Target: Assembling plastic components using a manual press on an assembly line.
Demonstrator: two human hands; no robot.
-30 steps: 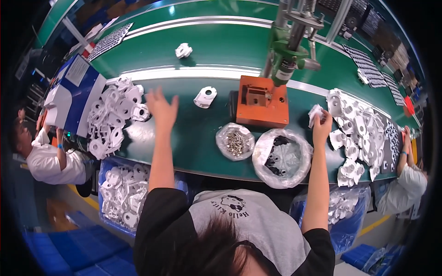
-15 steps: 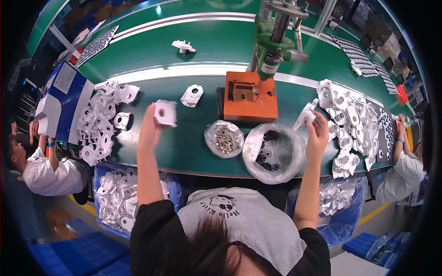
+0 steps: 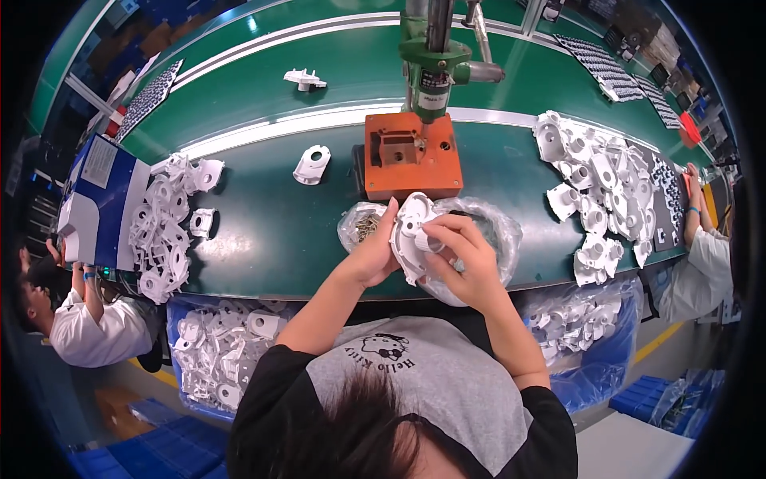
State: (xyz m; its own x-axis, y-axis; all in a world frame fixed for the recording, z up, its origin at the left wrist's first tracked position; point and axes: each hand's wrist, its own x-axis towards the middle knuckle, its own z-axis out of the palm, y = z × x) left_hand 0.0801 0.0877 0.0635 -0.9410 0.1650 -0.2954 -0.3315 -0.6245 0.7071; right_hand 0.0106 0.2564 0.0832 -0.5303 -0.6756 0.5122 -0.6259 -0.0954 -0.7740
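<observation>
In front of my chest, my left hand (image 3: 372,259) is closed on the edge of a white plastic housing (image 3: 408,243), which is tilted up. My right hand (image 3: 472,270) pinches a white plastic part with a round collar (image 3: 432,238) against that housing; whether the two are joined I cannot tell. Under my hands, a clear bag of small metal fasteners (image 3: 366,226) and a larger clear bag (image 3: 504,231) are partly covered. Beyond them stands a green hand press (image 3: 435,84) on an orange block (image 3: 413,177).
White plastic parts lie heaped at left (image 3: 162,227) and right (image 3: 608,180). One housing (image 3: 312,165) lies left of the press. A blue-and-white machine (image 3: 100,203) stands far left. Blue-lined bins (image 3: 179,363) of white parts flank me. Co-workers sit at both sides.
My left hand has come right with its white housing, and my right hand has come left from the right heap with its part. The two pieces now meet before my chest.
</observation>
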